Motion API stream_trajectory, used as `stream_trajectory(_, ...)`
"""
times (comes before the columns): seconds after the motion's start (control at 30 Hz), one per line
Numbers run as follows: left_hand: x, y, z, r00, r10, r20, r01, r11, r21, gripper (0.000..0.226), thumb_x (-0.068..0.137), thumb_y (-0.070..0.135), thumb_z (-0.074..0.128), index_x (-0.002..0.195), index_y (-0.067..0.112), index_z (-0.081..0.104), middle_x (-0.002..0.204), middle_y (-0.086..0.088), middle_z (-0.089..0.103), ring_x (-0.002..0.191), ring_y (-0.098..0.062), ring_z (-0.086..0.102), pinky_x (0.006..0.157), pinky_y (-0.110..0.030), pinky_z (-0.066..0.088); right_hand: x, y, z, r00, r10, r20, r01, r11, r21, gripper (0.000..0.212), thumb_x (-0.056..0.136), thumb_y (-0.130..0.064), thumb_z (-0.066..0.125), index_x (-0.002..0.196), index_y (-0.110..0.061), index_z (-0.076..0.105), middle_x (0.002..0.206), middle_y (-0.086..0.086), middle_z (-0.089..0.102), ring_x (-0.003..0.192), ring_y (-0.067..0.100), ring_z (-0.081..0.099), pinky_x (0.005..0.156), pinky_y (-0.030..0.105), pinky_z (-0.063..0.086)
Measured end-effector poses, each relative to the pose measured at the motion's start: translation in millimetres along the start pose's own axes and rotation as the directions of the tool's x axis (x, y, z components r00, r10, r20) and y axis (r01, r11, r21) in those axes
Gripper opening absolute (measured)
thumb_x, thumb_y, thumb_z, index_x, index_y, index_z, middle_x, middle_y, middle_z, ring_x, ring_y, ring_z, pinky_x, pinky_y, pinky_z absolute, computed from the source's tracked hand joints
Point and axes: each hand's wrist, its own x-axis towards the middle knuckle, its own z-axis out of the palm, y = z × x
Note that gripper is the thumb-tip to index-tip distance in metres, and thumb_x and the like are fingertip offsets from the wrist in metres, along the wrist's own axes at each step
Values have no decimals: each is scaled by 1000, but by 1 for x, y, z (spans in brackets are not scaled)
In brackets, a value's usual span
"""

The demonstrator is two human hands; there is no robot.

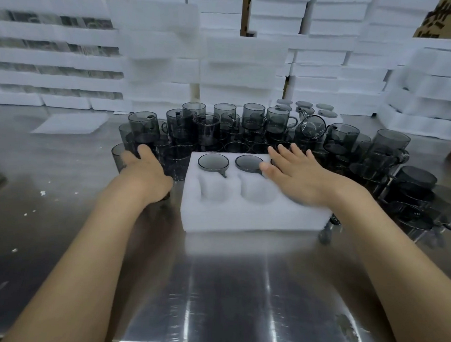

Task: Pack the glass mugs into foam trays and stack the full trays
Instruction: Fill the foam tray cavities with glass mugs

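A white foam tray lies on the steel table in front of me. Its back row holds two grey glass mugs sunk into pockets, and a third sits under my fingers. The front pockets are empty. My right hand rests flat on the tray's right side with its fingers spread. My left hand is just left of the tray. Its fingers curl down over a loose glass mug, which is mostly hidden under the palm.
Several loose grey mugs, some stacked, crowd the table behind and to the right of the tray. A filled tray sits behind them. Foam tray stacks wall the back and right. A flat foam sheet lies at the left.
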Motion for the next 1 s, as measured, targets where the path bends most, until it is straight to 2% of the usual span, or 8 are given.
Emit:
stream_trajectory(0.1,-2,1,0,998,48,-45,-52,995,-80,59,90,21,61,128,-1,21,132,-25,26,93,-34,46,75,-34,36,-3,-6,0,1000,0,18,1,999,-36,90,78,-76,1,151,-23,-5,159,1,-12,145,15,-17,114,36,-14)
stream_trajectory(0.27,-5,2,-7,955,105,-278,-169,962,-215,72,74,19,76,125,4,28,127,-21,35,111,-40,46,76,-39,41,1,-14,-4,999,42,26,-40,997,-61,76,94,-62,9,152,-14,-4,159,4,-12,146,17,-14,116,38,-11)
stream_trajectory(0.4,-10,4,-10,900,147,-410,-257,939,-230,68,68,26,79,117,11,34,123,-11,42,103,-37,50,80,-43,44,-2,-19,-2,997,72,-16,-73,993,-88,78,94,-62,8,152,-10,0,160,5,-9,145,19,-17,117,39,-11)
stream_trajectory(0.57,-6,3,-14,854,197,-481,-321,928,-189,56,65,42,75,108,25,44,114,5,45,90,-20,49,71,-34,36,-11,-41,1,905,-55,-423,61,998,0,63,98,-49,31,148,-11,27,158,8,19,147,25,0,119,41,-3)
stream_trajectory(0.63,-6,3,-16,834,254,-490,-420,868,-266,52,63,45,77,103,31,46,108,11,46,94,-14,52,73,-33,39,-16,-55,1,816,-91,-571,246,948,200,51,96,-35,47,142,-14,41,149,4,39,143,21,21,118,38,15)
stream_trajectory(0.73,-14,12,-19,756,452,-474,-644,643,-414,51,62,40,84,96,43,45,107,16,48,97,4,54,75,-16,42,-22,-70,7,762,-128,-635,416,848,329,51,88,-22,61,137,-20,49,136,-5,53,121,9,46,102,30,38)
stream_trajectory(0.87,-24,24,-8,555,614,-560,-831,429,-354,60,61,23,88,108,36,52,109,15,42,100,7,52,82,-4,39,-17,-77,20,802,-182,-570,454,805,382,71,78,-31,69,142,-31,38,130,-14,52,113,4,49,92,35,48)
stream_trajectory(1.0,-29,32,2,476,657,-585,-879,364,-307,70,62,18,89,120,31,53,112,15,38,107,-1,49,94,-16,42,-14,-79,22,783,-166,-599,524,695,493,83,68,-41,74,141,-38,34,120,-19,51,106,-1,50,83,23,47)
